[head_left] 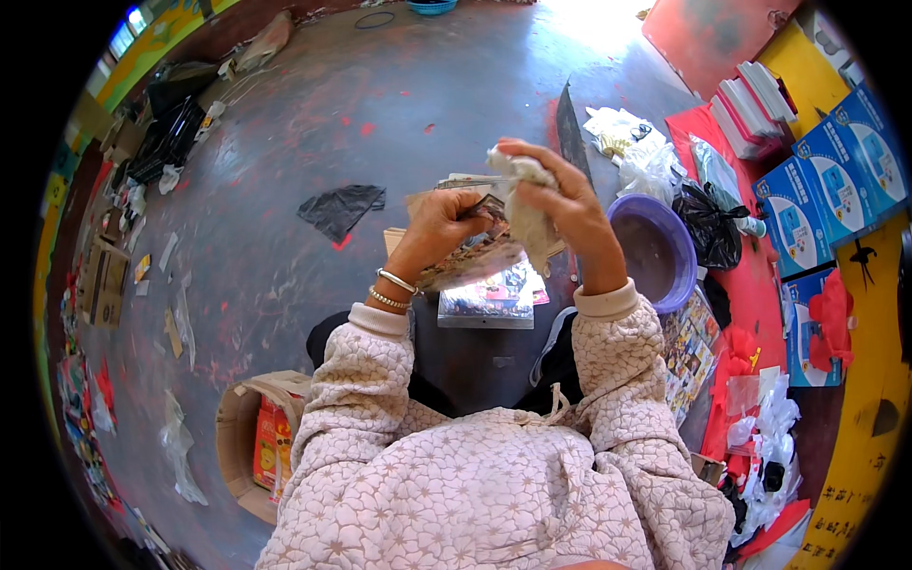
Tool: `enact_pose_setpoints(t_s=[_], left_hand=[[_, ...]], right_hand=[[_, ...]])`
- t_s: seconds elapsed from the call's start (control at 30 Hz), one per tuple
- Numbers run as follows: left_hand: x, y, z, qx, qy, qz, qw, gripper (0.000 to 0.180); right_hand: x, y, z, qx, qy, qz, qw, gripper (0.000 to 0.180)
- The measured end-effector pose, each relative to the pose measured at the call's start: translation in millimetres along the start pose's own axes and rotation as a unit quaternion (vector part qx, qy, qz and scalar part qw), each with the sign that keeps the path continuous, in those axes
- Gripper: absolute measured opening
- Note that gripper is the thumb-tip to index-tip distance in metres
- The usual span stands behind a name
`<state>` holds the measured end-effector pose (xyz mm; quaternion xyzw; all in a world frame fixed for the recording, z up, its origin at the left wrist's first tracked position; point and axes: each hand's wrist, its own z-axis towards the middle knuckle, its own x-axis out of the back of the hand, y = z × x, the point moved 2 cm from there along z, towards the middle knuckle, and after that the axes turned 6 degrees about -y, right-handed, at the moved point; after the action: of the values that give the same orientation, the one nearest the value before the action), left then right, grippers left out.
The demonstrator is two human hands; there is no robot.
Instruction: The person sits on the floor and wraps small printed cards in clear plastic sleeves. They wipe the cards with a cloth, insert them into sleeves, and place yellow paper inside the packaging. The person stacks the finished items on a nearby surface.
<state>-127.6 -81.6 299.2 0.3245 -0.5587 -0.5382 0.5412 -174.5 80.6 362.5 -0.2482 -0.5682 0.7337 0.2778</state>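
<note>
Above grey concrete floor point(285, 237), our right hand point(560, 204) grips a crumpled whitish cloth point(522, 214) just right of the printed card point(470, 256), whose lower end our left hand point(442, 228) pinches.

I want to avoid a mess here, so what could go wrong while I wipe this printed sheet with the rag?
The printed sheet is pinched only by the left hand at one end, so hard rubbing with the rag in the right hand might crease or tear it. If it slips, it would likely land on the stack of sheets below, or near the purple basin.
</note>
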Motion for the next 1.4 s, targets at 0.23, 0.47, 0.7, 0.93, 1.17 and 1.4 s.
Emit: enact_pose_setpoints(t_s=[0.23,0.47,0.7,0.93,1.17,1.4], left_hand=[[-3.4,2.7,4.3,-0.040,0.028,0.095,0.994,0.012],[-5.7,9.6,3.9,-0.042,0.023,0.116,0.992,0.011],[46.9,3.2,-24.4,0.021,0.202,-0.110,0.973,0.008],[66.2,0.1,-30.7,-0.037,0.246,-0.167,0.954,0.010],[65.3,3.0,-35.4,-0.030,0.252,-0.228,0.940,0.009],[62.8,-1.2,-33.2,-0.063,0.184,-0.365,0.910,0.007]], right_hand=[[-5.8,3.6,0.0,0.047,0.046,-0.278,0.958,0.034],[16.4,10.4,-2.2,0.127,0.239,-0.329,0.905,0.012],[83.9,-1.5,-26.6,0.101,0.365,-0.010,0.925,0.019],[73.5,117.8,-29.1,-0.159,0.350,0.114,0.916,0.018],[40.5,196.1,-33.6,-0.330,0.177,-0.267,0.888,0.050],[11.3,248.0,-69.0,-0.381,-0.006,-0.375,0.845,0.069]])
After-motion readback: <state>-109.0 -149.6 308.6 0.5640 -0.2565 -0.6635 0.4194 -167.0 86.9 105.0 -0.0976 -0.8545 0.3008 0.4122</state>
